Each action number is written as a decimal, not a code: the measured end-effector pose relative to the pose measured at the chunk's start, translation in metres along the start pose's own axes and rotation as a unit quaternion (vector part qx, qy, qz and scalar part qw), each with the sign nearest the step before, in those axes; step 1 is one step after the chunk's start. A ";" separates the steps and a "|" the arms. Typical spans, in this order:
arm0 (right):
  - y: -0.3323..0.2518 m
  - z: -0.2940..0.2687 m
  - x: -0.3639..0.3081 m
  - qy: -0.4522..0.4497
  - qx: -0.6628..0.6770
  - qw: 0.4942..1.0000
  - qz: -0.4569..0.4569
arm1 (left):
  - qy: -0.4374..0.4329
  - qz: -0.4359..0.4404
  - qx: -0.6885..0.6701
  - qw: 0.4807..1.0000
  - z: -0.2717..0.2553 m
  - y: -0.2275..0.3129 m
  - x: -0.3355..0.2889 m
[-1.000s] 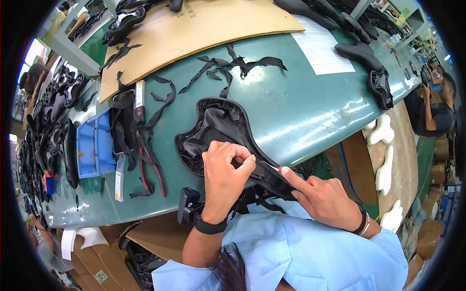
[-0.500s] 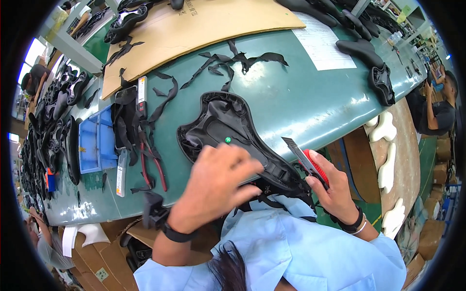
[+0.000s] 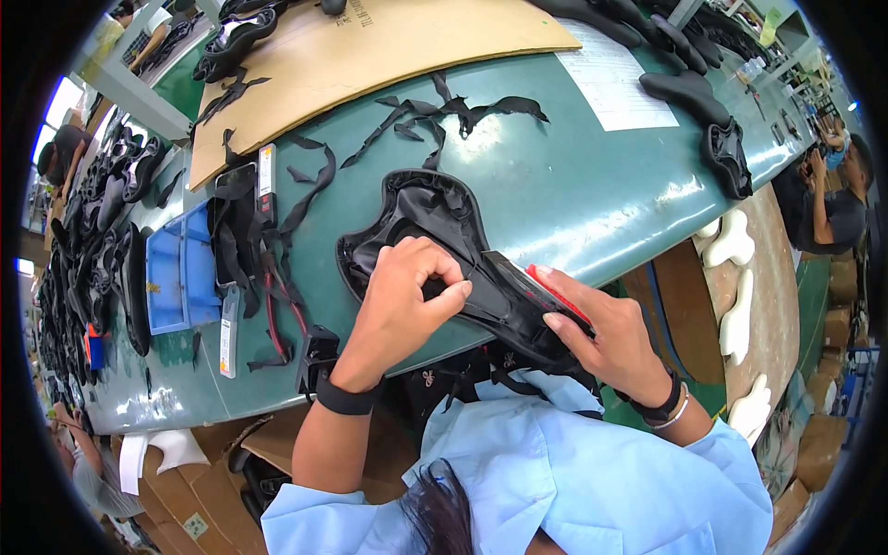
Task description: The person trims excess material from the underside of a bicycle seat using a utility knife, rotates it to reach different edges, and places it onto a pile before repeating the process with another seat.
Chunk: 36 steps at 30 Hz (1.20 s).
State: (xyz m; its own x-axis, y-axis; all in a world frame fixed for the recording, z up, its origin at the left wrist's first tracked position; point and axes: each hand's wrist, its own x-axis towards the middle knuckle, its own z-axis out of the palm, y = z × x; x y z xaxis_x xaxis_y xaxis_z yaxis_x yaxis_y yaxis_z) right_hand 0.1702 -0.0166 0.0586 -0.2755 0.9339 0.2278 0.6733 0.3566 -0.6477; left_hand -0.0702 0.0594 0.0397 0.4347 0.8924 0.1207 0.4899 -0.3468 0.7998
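A black bicycle saddle (image 3: pixel 435 208) lies underside up at the near edge of the green table, its wide end away from me and its narrow nose toward my body. My left hand (image 3: pixel 402 301) is over its middle, thumb and forefinger drawn together in a pinch; whatever they hold, if anything, is too small to make out. In my right hand (image 3: pixel 615 342) is a snap-off utility knife (image 3: pixel 560 298) with a red grip. Its blade is extended, pointing up and left over the saddle's right rim. Whether the blade touches the rim I cannot tell.
Black fabric scraps (image 3: pixel 462 116) lie beyond the saddle. To the left are a blue bin (image 3: pixel 185 277), red-handled pliers (image 3: pixel 273 314) and a blade case (image 3: pixel 228 338). Cardboard (image 3: pixel 398 42) and a paper sheet (image 3: pixel 620 88) lie farther back. More saddles (image 3: pixel 726 157) are at the right; people work at both sides.
My left hand has closed from a loose spread into a pinch and now covers the green sticker. The knife has swung left, from beside the saddle to over its right rim.
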 end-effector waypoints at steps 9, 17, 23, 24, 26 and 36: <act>-0.009 -0.017 0.011 -0.150 -0.165 0.974 0.037 | -0.129 0.079 -0.263 0.953 -0.024 0.003 -0.011; 0.000 -0.012 -0.014 -0.005 -0.067 0.997 -0.028 | -0.106 0.132 0.073 0.983 -0.019 -0.015 0.005; -0.004 -0.015 -0.025 -0.052 -0.125 0.987 -0.091 | -0.111 0.145 0.030 0.983 -0.020 -0.006 0.004; -0.003 -0.013 -0.024 -0.042 -0.116 0.988 -0.098 | -0.099 0.159 0.056 0.981 -0.020 -0.003 0.002; -0.002 -0.011 -0.026 -0.047 -0.119 0.987 -0.097 | -0.087 0.173 0.081 0.978 -0.017 -0.002 0.002; -0.027 -0.013 -0.015 -0.126 -0.280 0.946 -0.103 | -0.020 0.167 0.081 0.982 0.002 -0.010 -0.003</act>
State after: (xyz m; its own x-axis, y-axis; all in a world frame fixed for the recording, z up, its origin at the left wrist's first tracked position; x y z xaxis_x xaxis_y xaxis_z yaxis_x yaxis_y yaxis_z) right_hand 0.1649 -0.0402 0.0823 -0.5481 0.8324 0.0815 0.8258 0.5541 -0.1053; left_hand -0.0744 0.0595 0.0304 0.6195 0.7100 0.3349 0.4267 -0.6626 0.6156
